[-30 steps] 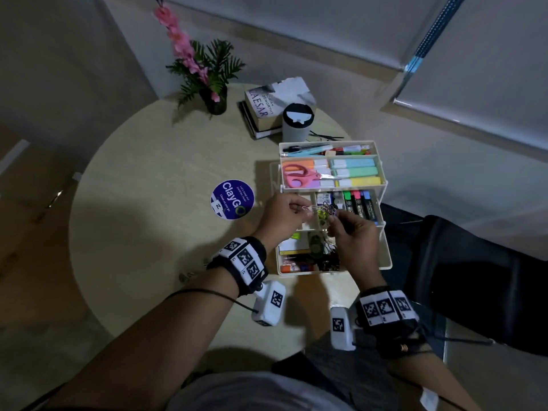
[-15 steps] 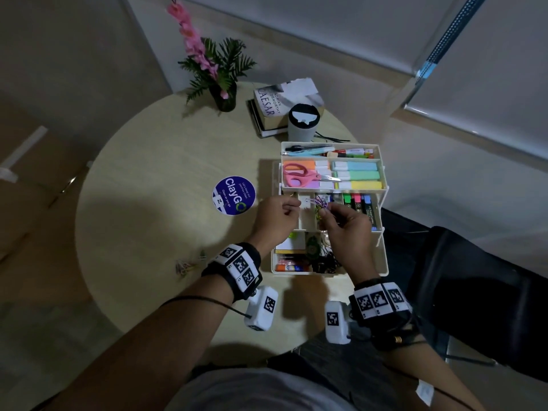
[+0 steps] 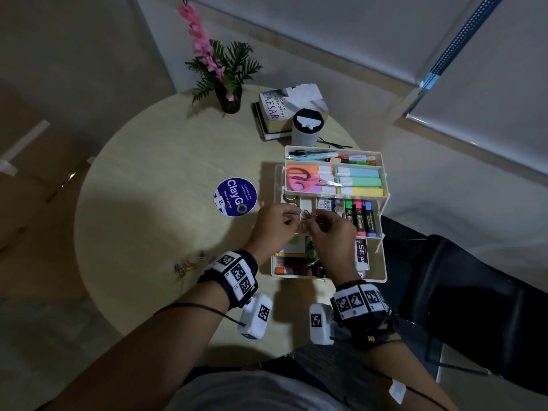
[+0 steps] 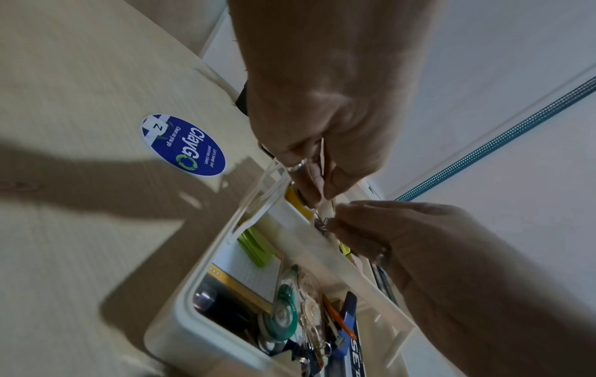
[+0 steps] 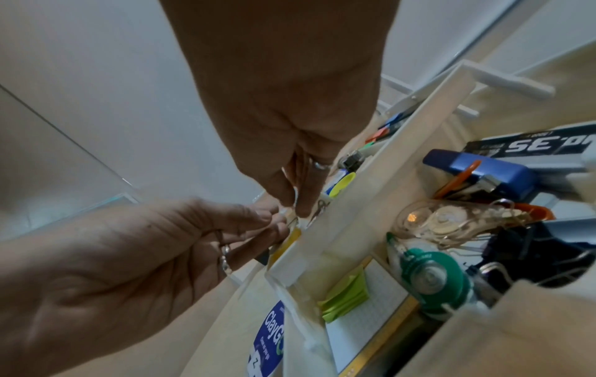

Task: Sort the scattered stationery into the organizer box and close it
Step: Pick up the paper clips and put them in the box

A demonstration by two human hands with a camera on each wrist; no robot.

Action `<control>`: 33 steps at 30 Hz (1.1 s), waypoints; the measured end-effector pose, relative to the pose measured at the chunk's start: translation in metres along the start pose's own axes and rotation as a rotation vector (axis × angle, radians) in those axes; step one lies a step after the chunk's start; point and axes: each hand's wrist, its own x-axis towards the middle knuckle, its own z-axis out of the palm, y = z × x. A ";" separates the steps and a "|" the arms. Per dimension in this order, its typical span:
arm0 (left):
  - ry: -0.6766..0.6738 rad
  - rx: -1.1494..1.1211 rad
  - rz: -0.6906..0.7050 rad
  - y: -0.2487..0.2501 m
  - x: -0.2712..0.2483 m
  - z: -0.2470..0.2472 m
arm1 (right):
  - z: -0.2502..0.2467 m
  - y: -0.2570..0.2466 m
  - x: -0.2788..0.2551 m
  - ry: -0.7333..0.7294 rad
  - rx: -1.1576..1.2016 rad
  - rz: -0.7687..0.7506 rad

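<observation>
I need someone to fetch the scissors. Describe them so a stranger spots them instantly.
Start at the white tiered plastic organizer box on the round wooden table. In its raised upper tray lie pink-handled scissors, on the pastel highlighters: the only looped handles there.

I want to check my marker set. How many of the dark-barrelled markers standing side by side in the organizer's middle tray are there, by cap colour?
Green cap: 1
Pink cap: 1
Blue cap: 1
Total: 3 markers
</observation>
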 end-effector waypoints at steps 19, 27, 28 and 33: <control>-0.233 0.711 0.391 -0.002 -0.002 0.018 | -0.036 0.046 -0.018 0.024 -0.495 -0.252; -0.112 0.333 0.440 -0.016 -0.017 -0.020 | -0.021 0.026 -0.030 -0.055 -0.254 -0.303; -0.060 0.323 0.440 -0.024 -0.024 -0.031 | -0.015 0.019 -0.035 -0.105 -0.221 -0.328; 0.015 0.505 0.276 -0.109 -0.064 -0.110 | 0.038 -0.015 -0.068 -0.484 -0.205 -0.512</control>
